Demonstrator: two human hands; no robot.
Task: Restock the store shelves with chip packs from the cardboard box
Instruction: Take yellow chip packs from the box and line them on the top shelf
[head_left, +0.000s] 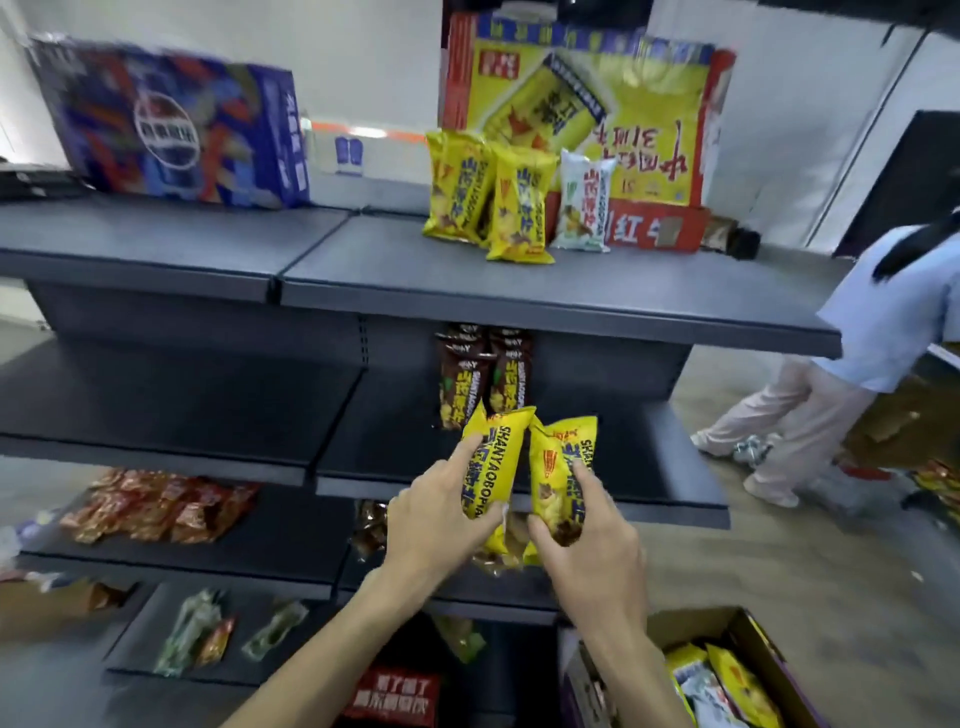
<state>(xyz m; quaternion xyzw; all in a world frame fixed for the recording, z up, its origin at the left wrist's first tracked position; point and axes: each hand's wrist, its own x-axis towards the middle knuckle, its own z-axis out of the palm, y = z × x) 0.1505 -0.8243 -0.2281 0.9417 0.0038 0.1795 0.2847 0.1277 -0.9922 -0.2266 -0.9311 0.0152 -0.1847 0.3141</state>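
Bare forearms (322, 644), bare hands (441, 514)

A blue cola carton (171, 124) stands tilted at 10 o'clock, blurred. At 1 o'clock a red-and-yellow carton (649, 104) stands with its print upside down. A person (893, 312) in a pale blue top and light trousers bends over at 3 o'clock, white shoes on the wood-look floor (779, 571). Red packets (156, 506) lie at 8 o'clock, green packets (189, 631) at 7, a red sign (397, 693) at 6.
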